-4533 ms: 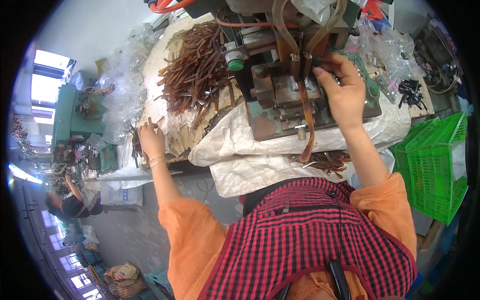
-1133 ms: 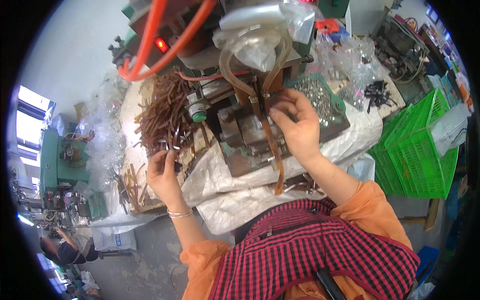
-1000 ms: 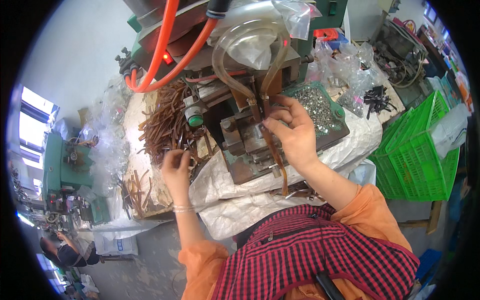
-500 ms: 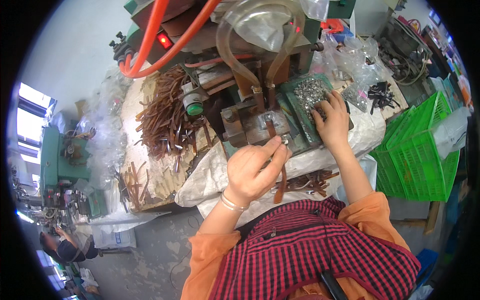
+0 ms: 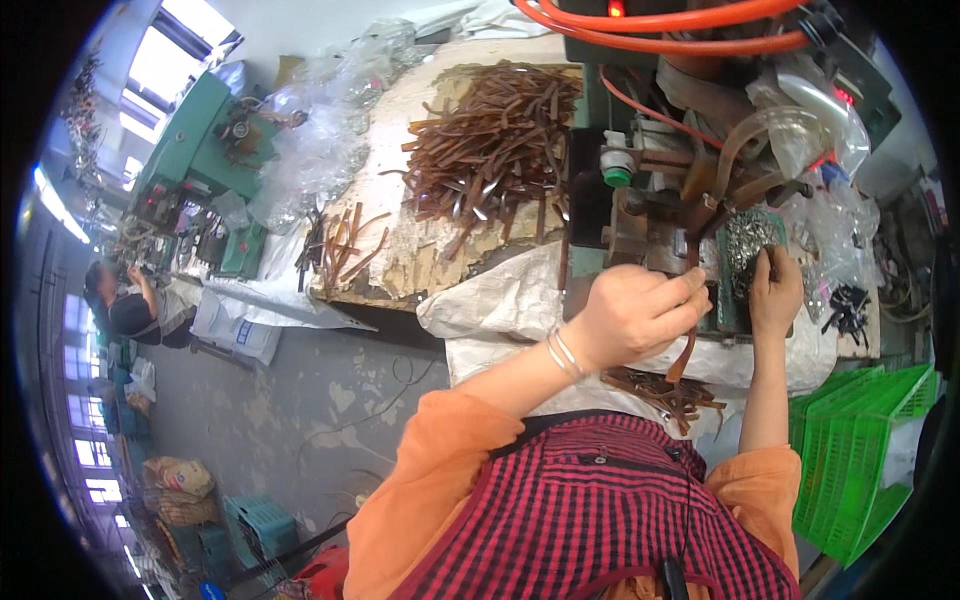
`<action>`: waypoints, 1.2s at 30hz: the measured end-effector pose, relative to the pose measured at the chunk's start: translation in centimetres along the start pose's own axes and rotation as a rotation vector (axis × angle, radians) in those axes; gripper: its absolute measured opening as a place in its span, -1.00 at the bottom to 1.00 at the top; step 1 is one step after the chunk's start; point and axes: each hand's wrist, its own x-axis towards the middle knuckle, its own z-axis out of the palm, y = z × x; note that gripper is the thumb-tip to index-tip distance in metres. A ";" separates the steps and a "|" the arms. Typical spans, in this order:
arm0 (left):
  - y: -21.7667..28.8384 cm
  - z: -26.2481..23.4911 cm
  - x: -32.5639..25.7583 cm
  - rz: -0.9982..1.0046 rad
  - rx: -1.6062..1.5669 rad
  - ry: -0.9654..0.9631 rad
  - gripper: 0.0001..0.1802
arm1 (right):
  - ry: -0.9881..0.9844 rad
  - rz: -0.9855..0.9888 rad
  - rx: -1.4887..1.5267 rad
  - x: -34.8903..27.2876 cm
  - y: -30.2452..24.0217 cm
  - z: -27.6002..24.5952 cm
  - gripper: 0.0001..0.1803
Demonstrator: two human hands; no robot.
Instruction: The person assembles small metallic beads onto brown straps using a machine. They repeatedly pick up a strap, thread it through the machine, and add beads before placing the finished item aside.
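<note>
My left hand pinches a narrow brown strip at the front of a press-like machine. The strip's lower end dangles below my fingers, and its upper part lies against the machine's metal block. To the right, my right hand reaches into a green tray of small silvery metal pieces. Its fingers are bent together at the pieces; whatever is between the tips is too small to make out. More brown strips lie on white sheeting just below my left hand.
A large heap of brown strips covers the worktable at the left of the machine. Orange hoses arch overhead. Clear plastic bags and black strips lie right of the tray. Green crates stand lower right; another person sits far left.
The view has swung left, so the machine and both hands appear farther right. My left hand stays on the strip at the machine. In the tray, my right hand's fingers have drawn closer together.
</note>
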 end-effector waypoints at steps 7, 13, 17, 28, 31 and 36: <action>-0.6 -9.5 -5.7 -0.416 0.651 0.172 -0.88 | 0.050 0.167 0.111 -3.3 1.1 -1.1 -0.83; -10.6 -13.5 -3.3 -0.588 0.946 -0.160 -0.92 | 0.036 0.291 0.438 -1.3 -2.1 -1.7 -0.80; -17.6 -9.1 -7.2 -0.693 1.124 -0.360 -0.85 | -0.043 0.294 0.480 -0.6 -2.8 -0.5 -0.82; -16.2 -8.9 -8.2 -0.828 0.834 -0.199 -0.77 | 0.142 0.423 0.412 -6.9 2.4 -4.9 -0.83; -18.4 -7.7 -8.1 -0.930 0.869 -0.339 -0.75 | 0.057 0.331 0.575 -4.3 -3.7 -5.3 -0.84; -15.6 -9.2 -6.8 -1.179 0.833 -0.490 -0.75 | -0.022 0.113 0.730 -0.2 -10.7 -3.8 -0.82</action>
